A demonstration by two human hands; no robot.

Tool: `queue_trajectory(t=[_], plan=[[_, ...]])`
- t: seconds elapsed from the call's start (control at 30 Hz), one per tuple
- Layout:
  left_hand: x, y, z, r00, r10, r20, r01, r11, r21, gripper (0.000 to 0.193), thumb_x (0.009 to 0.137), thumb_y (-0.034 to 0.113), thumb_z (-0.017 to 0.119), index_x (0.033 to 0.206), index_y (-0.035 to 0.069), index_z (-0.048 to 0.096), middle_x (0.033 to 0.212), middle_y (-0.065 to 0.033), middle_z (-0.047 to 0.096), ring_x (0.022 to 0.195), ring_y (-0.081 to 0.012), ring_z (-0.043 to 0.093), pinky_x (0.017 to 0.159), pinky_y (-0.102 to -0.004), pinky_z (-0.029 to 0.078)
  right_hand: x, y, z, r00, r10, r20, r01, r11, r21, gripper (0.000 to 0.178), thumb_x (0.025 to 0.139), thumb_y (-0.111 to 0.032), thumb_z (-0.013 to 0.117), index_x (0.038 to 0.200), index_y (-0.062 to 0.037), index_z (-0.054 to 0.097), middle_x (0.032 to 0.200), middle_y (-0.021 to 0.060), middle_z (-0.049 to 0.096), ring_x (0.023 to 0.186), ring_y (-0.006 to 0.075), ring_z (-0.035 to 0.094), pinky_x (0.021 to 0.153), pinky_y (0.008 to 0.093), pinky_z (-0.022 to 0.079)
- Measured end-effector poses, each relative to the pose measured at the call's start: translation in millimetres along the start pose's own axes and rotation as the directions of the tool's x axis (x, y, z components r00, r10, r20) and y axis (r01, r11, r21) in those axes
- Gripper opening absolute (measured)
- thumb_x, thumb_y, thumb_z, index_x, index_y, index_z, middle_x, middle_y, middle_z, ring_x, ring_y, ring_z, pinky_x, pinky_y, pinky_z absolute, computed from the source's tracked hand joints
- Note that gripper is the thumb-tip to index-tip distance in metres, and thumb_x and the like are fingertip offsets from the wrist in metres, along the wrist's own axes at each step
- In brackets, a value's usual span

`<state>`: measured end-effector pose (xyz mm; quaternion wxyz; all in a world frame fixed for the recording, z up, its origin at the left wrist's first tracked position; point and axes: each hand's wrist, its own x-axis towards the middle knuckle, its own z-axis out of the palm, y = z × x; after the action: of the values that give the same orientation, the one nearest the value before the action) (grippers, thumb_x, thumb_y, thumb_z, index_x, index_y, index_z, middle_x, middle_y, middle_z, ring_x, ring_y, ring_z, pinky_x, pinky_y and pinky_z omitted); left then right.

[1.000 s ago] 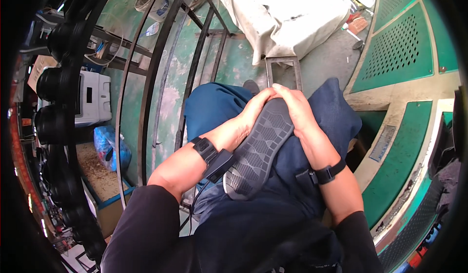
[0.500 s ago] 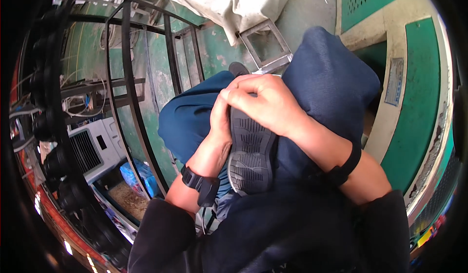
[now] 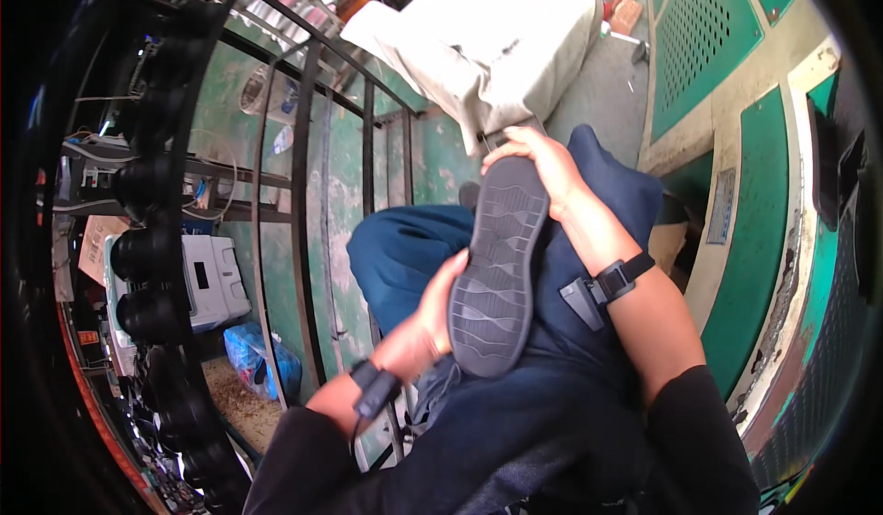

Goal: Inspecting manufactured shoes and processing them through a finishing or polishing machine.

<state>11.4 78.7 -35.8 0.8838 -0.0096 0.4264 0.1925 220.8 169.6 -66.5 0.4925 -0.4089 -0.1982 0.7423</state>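
Observation:
A dark shoe [image 3: 499, 257] stands over my lap with its grooved sole facing me, one end pointing away. My right hand [image 3: 549, 173] is closed around the far end, its fingers curled over the top edge. Against the lower left side of the shoe, my left hand [image 3: 436, 311] grips the edge, with the thumb up along the rim. Its other fingers are hidden behind the shoe. The upper of the shoe cannot be seen from here. Beneath it are my knees in blue trousers [image 3: 405, 248].
A black metal frame rack [image 3: 300, 193] stands on the left, with a row of dark rounded items [image 3: 147, 317] along it. Beyond my knees is a cloth-covered stack [image 3: 515, 46]. Green and cream machinery [image 3: 750, 202] borders the right. A blue plastic bag [image 3: 260, 359] lies at lower left.
My hands, clasped together over the shoe's far end before, have come apart. The left has slid down to the lower side, the right stays at the far end, and the whole sole now shows.

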Motion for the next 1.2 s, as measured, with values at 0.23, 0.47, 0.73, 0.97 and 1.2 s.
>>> queue_trajectory(t=[0.23,0.47,0.73,0.97,1.2], plan=[[-49.5,-55.1,13.9,0.983,0.151,0.107,-0.112,0.946,-0.303,0.078,0.092,0.059,0.047,0.148,0.005,0.043,0.141,-0.0272,0.052,0.131,-0.0480,0.050,0.111,-0.0614,0.039,14.6,14.0,14.7,0.972,0.046,-0.231,-0.018,0.992,0.122,0.042,0.097,-0.037,0.052,0.088,0.0010,0.068,0.083,0.0156,0.072,0.073,0.0230,0.068,0.071,0.0347,0.057],[-62.9,-63.6,20.9,0.987,0.158,-0.026,-0.158,0.931,-0.330,0.071,0.091,0.056,0.049,0.142,0.006,0.049,0.137,-0.0213,0.057,0.120,-0.0405,0.059,0.108,-0.0605,0.042,10.5,23.5,32.9,0.977,-0.059,-0.203,0.048,0.997,-0.060,0.039,0.095,-0.035,0.056,0.091,0.0022,0.069,0.082,0.0153,0.072,0.072,0.0208,0.067,0.071,0.0308,0.052],[-117.4,-65.1,12.1,0.958,0.245,0.147,-0.202,0.944,-0.260,0.076,0.088,0.056,0.056,0.141,0.001,0.048,0.134,-0.0219,0.059,0.120,-0.0368,0.060,0.105,-0.0492,0.047,-6.4,24.1,47.6,0.905,-0.397,0.153,0.393,0.918,0.055,0.034,0.096,-0.029,0.052,0.097,-0.0010,0.072,0.093,0.0116,0.075,0.096,0.0207,0.069,0.092,0.0305,0.047],[-101.2,-65.7,21.7,0.928,0.264,0.263,-0.298,0.949,0.101,0.092,0.088,0.038,0.067,0.157,0.007,0.017,0.157,-0.0181,0.033,0.139,-0.0301,0.042,0.113,-0.0444,0.037,-21.3,71.9,-39.7,0.982,-0.180,-0.065,0.183,0.981,0.059,0.038,0.102,-0.030,0.053,0.130,-0.0045,0.059,0.119,0.0077,0.067,0.106,0.0183,0.064,0.093,0.0299,0.050],[-90.6,0.5,53.5,0.327,0.178,0.928,-0.943,0.124,0.309,0.114,0.080,0.023,0.080,0.160,-0.003,0.002,0.168,-0.0185,0.003,0.156,-0.0247,0.005,0.124,-0.0375,0.007,-67.3,62.2,-57.2,0.983,0.089,0.163,-0.133,0.951,0.280,0.057,0.103,-0.047,0.047,0.141,-0.0050,0.049,0.131,0.0112,0.062,0.114,0.0235,0.063,0.098,0.0358,0.051]])
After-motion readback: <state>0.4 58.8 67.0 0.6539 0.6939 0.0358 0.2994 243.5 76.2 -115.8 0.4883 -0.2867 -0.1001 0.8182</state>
